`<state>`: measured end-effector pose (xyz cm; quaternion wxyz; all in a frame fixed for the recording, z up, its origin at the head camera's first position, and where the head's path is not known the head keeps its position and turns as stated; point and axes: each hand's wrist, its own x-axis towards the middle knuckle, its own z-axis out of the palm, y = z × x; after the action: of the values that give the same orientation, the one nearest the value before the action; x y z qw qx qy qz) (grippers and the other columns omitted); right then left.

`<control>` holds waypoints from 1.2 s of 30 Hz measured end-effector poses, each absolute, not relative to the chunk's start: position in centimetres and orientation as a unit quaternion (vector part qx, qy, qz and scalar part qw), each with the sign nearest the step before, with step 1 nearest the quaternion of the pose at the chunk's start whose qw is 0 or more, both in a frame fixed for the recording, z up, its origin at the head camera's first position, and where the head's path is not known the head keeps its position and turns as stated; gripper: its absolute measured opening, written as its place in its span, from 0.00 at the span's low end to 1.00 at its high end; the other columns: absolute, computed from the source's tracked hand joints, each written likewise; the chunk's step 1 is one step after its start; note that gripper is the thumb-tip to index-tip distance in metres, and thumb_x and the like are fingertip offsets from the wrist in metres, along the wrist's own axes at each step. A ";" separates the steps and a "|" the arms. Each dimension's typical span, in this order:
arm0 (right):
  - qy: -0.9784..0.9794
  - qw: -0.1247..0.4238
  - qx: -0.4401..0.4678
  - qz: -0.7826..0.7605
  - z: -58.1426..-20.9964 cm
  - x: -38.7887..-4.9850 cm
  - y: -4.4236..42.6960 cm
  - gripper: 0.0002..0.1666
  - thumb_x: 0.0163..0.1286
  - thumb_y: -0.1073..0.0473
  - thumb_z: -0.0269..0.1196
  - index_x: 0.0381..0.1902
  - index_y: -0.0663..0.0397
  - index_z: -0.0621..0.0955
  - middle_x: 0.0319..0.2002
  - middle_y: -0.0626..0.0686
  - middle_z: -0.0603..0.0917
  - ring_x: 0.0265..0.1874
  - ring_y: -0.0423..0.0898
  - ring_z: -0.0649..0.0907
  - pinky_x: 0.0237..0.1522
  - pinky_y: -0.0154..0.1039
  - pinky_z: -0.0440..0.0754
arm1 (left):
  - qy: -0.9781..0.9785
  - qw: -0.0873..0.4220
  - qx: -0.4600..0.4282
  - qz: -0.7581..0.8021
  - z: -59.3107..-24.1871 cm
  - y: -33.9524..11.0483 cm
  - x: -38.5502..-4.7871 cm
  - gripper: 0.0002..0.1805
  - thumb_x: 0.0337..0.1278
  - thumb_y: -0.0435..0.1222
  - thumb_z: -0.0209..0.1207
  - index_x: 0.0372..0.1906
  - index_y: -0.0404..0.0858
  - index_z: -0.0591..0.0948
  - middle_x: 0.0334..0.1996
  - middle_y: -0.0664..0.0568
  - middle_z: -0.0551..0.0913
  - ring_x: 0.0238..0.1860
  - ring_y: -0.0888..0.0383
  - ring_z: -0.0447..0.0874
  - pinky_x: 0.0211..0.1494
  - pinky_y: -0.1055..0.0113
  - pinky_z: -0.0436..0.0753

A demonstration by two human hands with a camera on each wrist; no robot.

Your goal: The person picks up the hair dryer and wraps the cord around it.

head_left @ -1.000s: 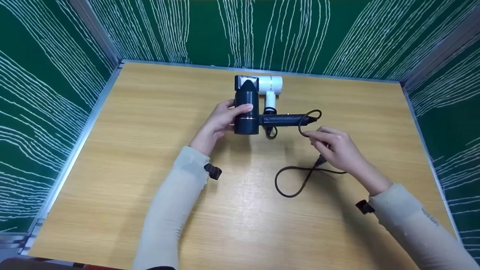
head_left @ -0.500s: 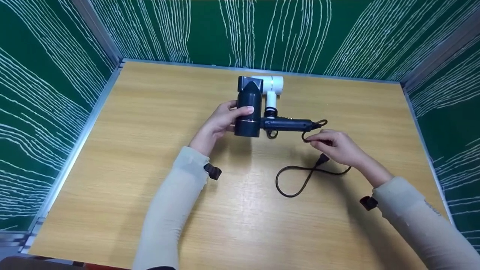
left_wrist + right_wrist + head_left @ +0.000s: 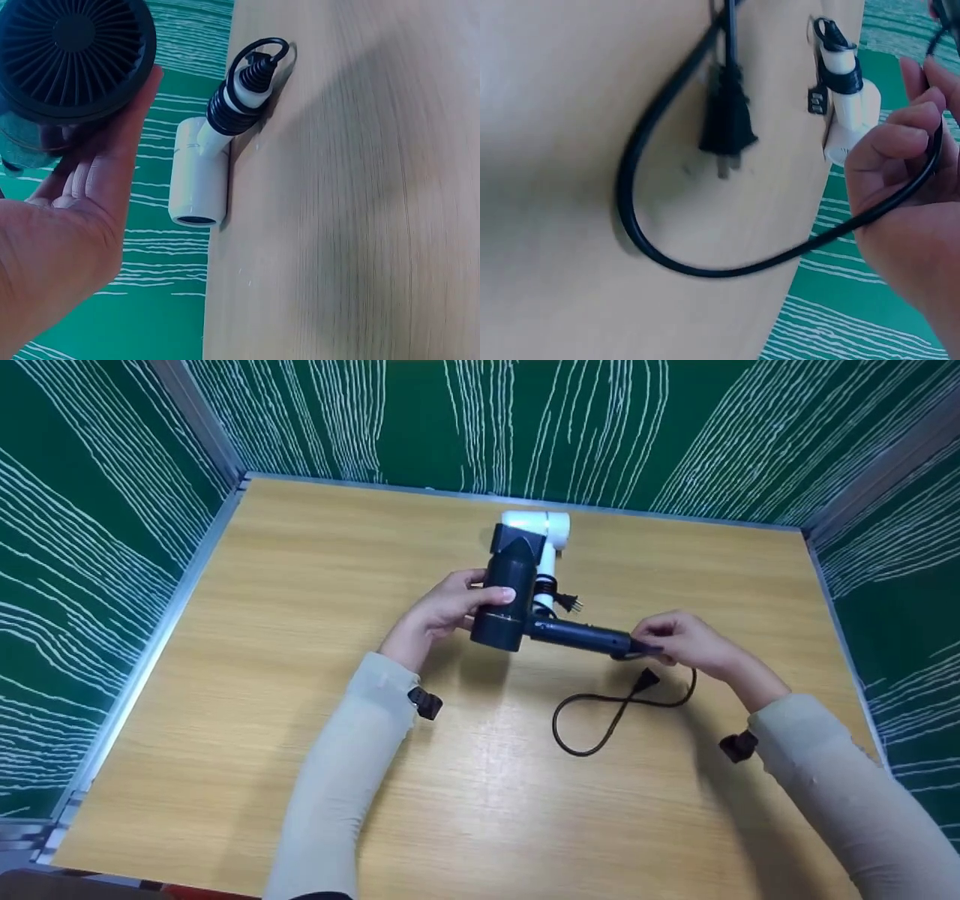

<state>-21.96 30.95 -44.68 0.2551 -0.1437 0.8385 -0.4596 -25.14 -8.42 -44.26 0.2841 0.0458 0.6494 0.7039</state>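
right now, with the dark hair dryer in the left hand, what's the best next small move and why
I'd probably wind one turn of the black cord round the dark hair dryer's handle: the right hand holds that cord by the handle's end, a long stretch is loose, and the white dryer has its coiled cord wrapped.
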 end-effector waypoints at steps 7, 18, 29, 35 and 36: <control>0.849 0.273 -0.166 -0.422 -41.9 -23.6 29.7 0.17 0.85 0.54 0.58 0.37 0.59 0.83 0.46 0.56 0.88 0.26 0.45 0.79 0.28 0.35 0.73 | 0.672 0.288 0.049 0.680 -44.1 -8.3 -25.2 0.42 0.63 0.48 0.72 0.77 0.35 0.71 0.59 0.42 0.86 0.59 0.44 0.85 0.63 0.44 0.83; 0.866 0.228 -0.153 -0.418 -38.4 -24.0 27.2 0.19 0.85 0.52 0.58 0.49 0.64 0.84 0.22 0.46 0.72 0.17 0.40 0.70 0.21 0.35 0.67 | 0.682 0.241 -0.034 0.690 -43.8 -8.7 -25.8 0.44 0.63 0.52 0.73 0.76 0.35 0.71 0.61 0.42 0.84 0.60 0.45 0.85 0.61 0.48 0.85; 0.849 0.158 -0.173 -0.473 -38.4 -22.4 26.0 0.16 0.85 0.58 0.56 0.54 0.69 0.80 0.32 0.57 0.82 0.26 0.46 0.84 0.31 0.38 0.89 | 0.633 0.192 -0.089 0.745 -43.5 -8.9 -26.1 0.44 0.62 0.54 0.74 0.75 0.36 0.71 0.63 0.41 0.82 0.61 0.44 0.83 0.63 0.49 0.84; 0.813 0.132 -0.151 -0.547 -40.2 -21.7 25.3 0.19 0.86 0.56 0.56 0.57 0.69 0.80 0.36 0.57 0.83 0.30 0.46 0.86 0.34 0.39 0.91 | 0.606 0.172 -0.097 0.771 -43.3 -8.6 -26.1 0.43 0.61 0.52 0.74 0.74 0.35 0.72 0.61 0.42 0.82 0.60 0.45 0.83 0.62 0.51 0.84; 0.809 0.125 -0.151 -0.554 -40.5 -21.6 25.3 0.18 0.86 0.56 0.56 0.57 0.69 0.80 0.35 0.57 0.84 0.29 0.46 0.87 0.34 0.39 0.91 | 0.605 0.169 -0.098 0.771 -43.3 -8.6 -26.1 0.44 0.61 0.53 0.75 0.74 0.35 0.72 0.61 0.42 0.82 0.60 0.45 0.83 0.62 0.51 0.84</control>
<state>-21.64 25.27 -40.53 0.1250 -0.1512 0.8093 -0.5537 -26.14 -8.60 -43.31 0.1693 -0.0980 0.6054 0.7715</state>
